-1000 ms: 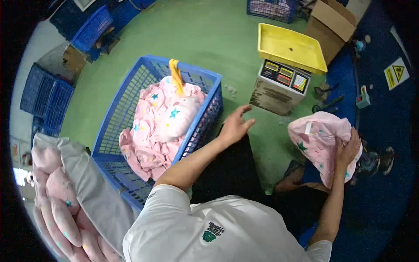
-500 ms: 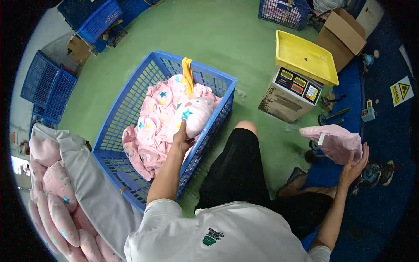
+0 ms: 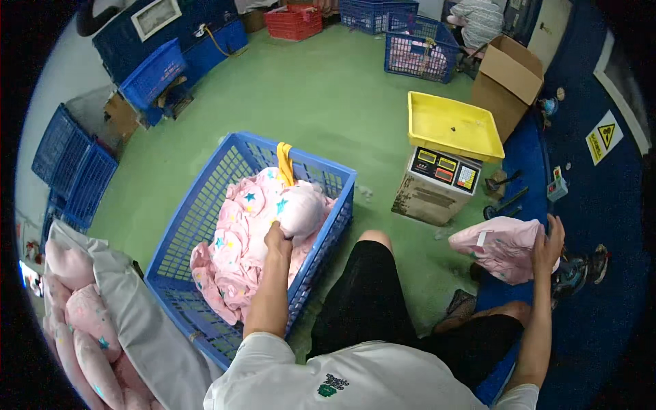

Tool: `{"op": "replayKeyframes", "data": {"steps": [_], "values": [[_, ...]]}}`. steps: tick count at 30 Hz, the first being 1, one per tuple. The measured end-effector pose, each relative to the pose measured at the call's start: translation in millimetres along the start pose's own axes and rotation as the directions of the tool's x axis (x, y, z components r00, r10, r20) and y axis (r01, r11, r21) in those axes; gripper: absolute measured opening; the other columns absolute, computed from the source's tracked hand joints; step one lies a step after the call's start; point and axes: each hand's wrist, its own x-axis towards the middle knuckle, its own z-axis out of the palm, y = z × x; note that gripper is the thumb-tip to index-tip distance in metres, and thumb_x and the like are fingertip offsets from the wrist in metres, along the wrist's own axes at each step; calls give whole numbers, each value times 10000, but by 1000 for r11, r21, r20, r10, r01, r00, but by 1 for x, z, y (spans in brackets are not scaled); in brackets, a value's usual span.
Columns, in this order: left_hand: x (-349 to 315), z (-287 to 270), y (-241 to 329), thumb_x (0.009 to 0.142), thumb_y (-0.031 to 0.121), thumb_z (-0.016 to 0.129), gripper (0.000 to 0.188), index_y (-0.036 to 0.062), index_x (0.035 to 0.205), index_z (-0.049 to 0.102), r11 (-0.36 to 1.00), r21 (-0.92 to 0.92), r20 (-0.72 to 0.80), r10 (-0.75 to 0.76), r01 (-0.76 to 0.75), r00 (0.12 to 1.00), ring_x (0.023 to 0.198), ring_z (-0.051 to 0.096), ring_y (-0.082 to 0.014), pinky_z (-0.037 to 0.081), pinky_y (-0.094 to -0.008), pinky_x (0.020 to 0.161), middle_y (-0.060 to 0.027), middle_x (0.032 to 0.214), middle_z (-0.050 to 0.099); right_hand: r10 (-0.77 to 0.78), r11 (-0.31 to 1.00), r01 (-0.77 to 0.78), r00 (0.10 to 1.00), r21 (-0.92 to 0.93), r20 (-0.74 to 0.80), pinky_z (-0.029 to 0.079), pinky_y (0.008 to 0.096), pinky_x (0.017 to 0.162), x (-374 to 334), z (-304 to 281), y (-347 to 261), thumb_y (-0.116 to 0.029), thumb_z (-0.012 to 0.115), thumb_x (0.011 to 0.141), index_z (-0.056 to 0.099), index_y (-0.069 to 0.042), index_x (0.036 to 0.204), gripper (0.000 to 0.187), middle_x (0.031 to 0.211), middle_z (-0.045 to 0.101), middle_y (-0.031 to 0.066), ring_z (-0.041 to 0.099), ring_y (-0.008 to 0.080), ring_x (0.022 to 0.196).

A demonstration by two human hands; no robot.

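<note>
To my left stands a blue plastic basket (image 3: pixel 179 184) heaped with pink star-printed fabric (image 3: pixel 239 225). My left hand (image 3: pixel 277 241) reaches into it and is closed on a rounded, plump pink stuffed piece (image 3: pixel 303 210) with a blue star; the fingertips are hidden underneath. Out to the right, my right hand (image 3: pixel 547 246) grips the edge of a pink fabric cover (image 3: pixel 502 249) that bears a small white label. The cover hangs beside the blue wall, and part of the hand's grip is hidden by the fabric.
A yellow tray (image 3: pixel 454 126) rests on a box-shaped weighing scale (image 3: pixel 434 188) ahead right, near an open carton (image 3: pixel 509 78). A yellow strip (image 3: pixel 284 164) hangs over the basket rim. Stuffed pink pieces (image 3: pixel 92 321) fill a grey-white sack (image 3: pixel 147 321) at left. Another person (image 3: pixel 482 24) is far back.
The view has tipped upward, showing more of the far room. In the basket, the stuffed piece has turned slightly under my left hand. My right hand's fingers have shifted on the cover.
</note>
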Motion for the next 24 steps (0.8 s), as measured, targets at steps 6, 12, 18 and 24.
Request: {"op": "replayKeyframes", "data": {"steps": [6,12,18,24], "values": [[-142,93,17,917,42,604,378,-95,1265,542,896,100,264,396,-434,879,938,677,-263,595,-352,792,-189,1133,652,144,974,-166,979,155,143,483,406,830,26,3,4,-399,462,1048,695,-37,1077,432,1048,711,139,646,338,915],[-225,218,-48,891,22,588,442,-82,1316,523,778,145,746,320,-611,584,971,628,-225,508,-264,850,-177,1163,648,279,960,-275,938,-49,205,453,503,679,32,0,-12,-456,439,1039,628,-38,870,489,838,697,185,619,435,742],[-224,324,-163,929,70,582,423,-93,1310,494,800,252,843,95,-544,530,969,620,-225,533,-288,803,-205,1167,617,293,955,-277,937,-106,192,467,551,659,31,-5,-15,-456,463,1026,634,-47,846,478,821,702,224,628,480,728],[-211,331,-212,976,182,615,390,-83,1242,508,825,432,734,-87,-364,673,920,622,-219,551,-315,774,-182,1088,621,295,954,-280,942,-107,162,474,549,665,29,-10,-18,-455,468,1023,645,-46,850,478,823,707,222,626,486,731]]}}
